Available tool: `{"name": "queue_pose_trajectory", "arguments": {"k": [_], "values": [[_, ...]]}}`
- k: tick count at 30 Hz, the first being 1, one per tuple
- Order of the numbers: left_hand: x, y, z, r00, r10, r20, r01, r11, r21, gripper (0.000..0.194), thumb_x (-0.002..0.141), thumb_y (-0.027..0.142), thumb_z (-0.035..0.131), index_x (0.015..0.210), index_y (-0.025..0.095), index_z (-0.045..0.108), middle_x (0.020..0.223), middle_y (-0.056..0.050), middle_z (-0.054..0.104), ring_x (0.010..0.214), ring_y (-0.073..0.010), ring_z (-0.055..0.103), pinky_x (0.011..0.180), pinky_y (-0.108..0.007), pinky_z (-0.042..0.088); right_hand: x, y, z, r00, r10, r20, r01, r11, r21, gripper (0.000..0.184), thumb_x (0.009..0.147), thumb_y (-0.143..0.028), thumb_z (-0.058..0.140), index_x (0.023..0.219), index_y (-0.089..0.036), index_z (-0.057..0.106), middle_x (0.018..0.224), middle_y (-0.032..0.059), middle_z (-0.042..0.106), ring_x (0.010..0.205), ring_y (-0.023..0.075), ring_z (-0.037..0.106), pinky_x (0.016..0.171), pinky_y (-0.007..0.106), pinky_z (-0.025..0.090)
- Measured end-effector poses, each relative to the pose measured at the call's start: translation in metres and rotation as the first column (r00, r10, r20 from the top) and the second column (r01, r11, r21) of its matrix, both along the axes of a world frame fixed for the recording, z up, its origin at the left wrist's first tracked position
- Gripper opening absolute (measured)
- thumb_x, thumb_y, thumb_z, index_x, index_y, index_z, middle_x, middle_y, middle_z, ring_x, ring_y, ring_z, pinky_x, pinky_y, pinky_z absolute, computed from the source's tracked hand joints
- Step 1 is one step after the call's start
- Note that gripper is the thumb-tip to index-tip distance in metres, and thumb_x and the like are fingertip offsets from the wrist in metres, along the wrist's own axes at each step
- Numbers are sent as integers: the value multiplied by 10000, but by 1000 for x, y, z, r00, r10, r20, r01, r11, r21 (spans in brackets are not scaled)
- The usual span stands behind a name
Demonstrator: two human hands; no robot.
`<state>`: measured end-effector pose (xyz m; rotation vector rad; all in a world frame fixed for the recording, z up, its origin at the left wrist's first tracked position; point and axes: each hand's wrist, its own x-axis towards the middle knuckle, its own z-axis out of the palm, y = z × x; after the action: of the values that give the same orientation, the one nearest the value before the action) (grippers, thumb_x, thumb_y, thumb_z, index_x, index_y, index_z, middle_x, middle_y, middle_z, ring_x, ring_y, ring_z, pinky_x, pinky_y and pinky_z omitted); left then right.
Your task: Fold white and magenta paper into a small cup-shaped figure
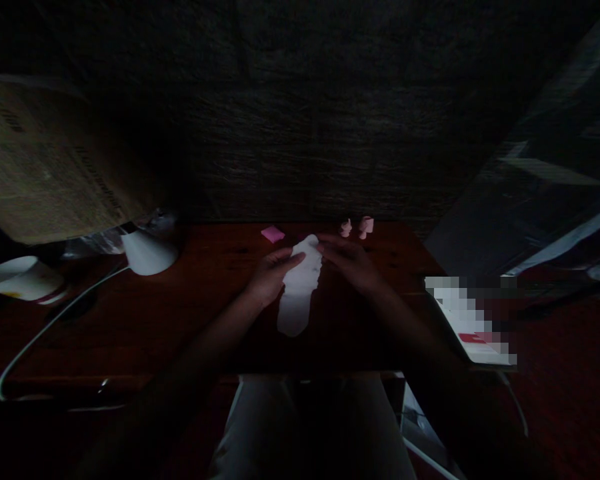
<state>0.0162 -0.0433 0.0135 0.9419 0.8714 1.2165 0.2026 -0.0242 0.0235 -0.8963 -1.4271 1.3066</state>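
Observation:
A long, white, soft-looking piece point(298, 293) with rounded ends and wavy sides lies lengthwise before me; in the dim light I cannot tell its exact kind. My left hand point(271, 277) grips its left edge, with the thumb on top and the fingers beneath or beside it. At its upper right edge, the fingers of my right hand point(349, 262) are pinched on it, partly lost in shadow. The lower end hangs or rests free toward me. Just beyond my left hand is a small pink packet point(273, 234) on the dark wooden table point(205, 287).
Two small pinkish figurines point(366, 227) stand near the wall. To the left are a white cone-shaped lamp base point(149, 252) with a cable, a paper cup point(23, 279) and a large printed shade point(55, 160). A white object point(480, 347), partly pixelated, lies at the right edge.

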Motion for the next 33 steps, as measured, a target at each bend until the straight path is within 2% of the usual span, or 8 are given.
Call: {"name": "queue_pose_trajectory", "arguments": {"k": [5, 9, 15, 17, 21, 24, 28, 33], "values": [[-1, 2, -3, 993, 67, -98, -55, 992, 114, 347, 655, 394, 881, 883, 157, 771, 799, -27, 758, 645, -129, 649, 627, -246, 469, -12, 12, -13, 996, -90, -13, 90, 994, 64, 293, 745, -431, 783, 964, -238, 782, 969, 22, 778, 883, 182, 683, 846, 353, 524], [-5, 13, 7, 969, 166, -180, -129, 971, 203, 433, 646, 438, 872, 990, 190, 786, 929, -44, 777, 788, -173, 688, 725, -283, 504, -17, 22, -12, 989, -145, 31, 141, 984, 105, 288, 734, -442, 779, 913, -216, 785, 917, 34, 780, 859, 197, 690, 828, 368, 530], [-21, 46, 27, 915, 177, -364, -92, 967, 239, 363, 629, 429, 870, 900, 196, 805, 863, -53, 782, 741, -186, 671, 652, -286, 482, -25, 39, 5, 999, -40, 7, 39, 994, 102, 322, 705, -457, 794, 919, -217, 792, 885, 22, 778, 789, 170, 671, 790, 336, 520], [-22, 52, 24, 916, 184, -357, -79, 954, 289, 333, 639, 427, 863, 866, 192, 803, 830, -55, 780, 730, -194, 671, 661, -297, 492, -27, 42, 5, 999, -33, -16, 34, 998, 46, 341, 664, -467, 822, 889, -212, 792, 860, 19, 774, 777, 167, 668, 786, 329, 515], [-22, 52, 10, 896, 295, -333, -142, 899, 415, 250, 671, 410, 851, 788, 196, 798, 826, -56, 774, 783, -200, 680, 714, -295, 504, -31, 42, -2, 998, -58, 12, 59, 998, -20, 361, 621, -488, 850, 816, -191, 781, 803, 19, 759, 726, 160, 650, 768, 327, 498], [-23, 50, 5, 908, 279, -311, -142, 907, 398, 271, 673, 424, 852, 800, 191, 799, 822, -56, 770, 757, -194, 676, 707, -294, 506, -33, 40, -7, 999, -38, 4, 38, 999, 16, 360, 661, -509, 816, 840, -199, 781, 838, 27, 762, 752, 171, 657, 770, 331, 499], [-25, 50, 6, 902, 215, -376, -69, 928, 366, 298, 708, 427, 835, 902, 204, 809, 863, -50, 768, 759, -178, 671, 682, -271, 503, -32, 38, -8, 999, -27, 38, 26, 999, 38, 303, 738, -476, 763, 877, -208, 783, 872, 33, 760, 807, 183, 670, 787, 336, 504], [-24, 49, 7, 903, 104, -417, 31, 952, 306, 301, 716, 480, 807, 799, 191, 798, 707, -14, 719, 583, -138, 601, 543, -238, 446, -26, 32, -5, 999, -28, 46, 28, 1000, 6, 268, 726, -446, 787, 857, -212, 785, 867, 23, 760, 834, 188, 676, 816, 345, 508]]}}
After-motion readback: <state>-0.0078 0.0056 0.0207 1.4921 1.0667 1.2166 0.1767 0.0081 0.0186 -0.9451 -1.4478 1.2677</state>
